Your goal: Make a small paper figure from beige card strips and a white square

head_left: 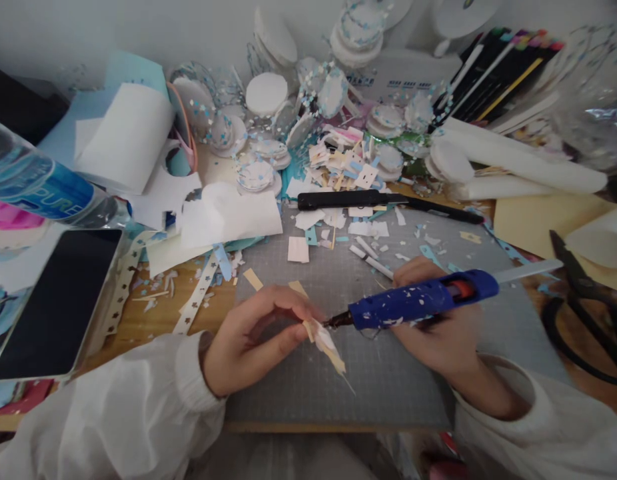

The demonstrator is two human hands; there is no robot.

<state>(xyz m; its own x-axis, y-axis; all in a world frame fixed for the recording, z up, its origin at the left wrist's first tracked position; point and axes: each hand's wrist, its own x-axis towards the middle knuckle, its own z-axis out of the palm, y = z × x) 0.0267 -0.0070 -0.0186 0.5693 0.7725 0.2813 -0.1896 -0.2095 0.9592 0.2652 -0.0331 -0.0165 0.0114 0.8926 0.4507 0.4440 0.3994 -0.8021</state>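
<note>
Left hand [263, 337] is pinching a small paper piece [329, 347] above the cutting mat [388, 393]; right hand [438, 340] is gripping a glue gun [408, 301], its nozzle [341, 319] pointing at the paper — gluing is apparently proceeding — and the next move is likely calling for steady, nozzle-clear fingers.

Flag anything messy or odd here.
Untidy paper scraps litter the gray mat. The blue glue gun in the right hand is flecked white; a strand, perhaps glue, trails from the paper piece in the left hand.

The glue gun [403, 303] is blue (flecked white), the cutting mat [388, 393] gridded grey.
</note>
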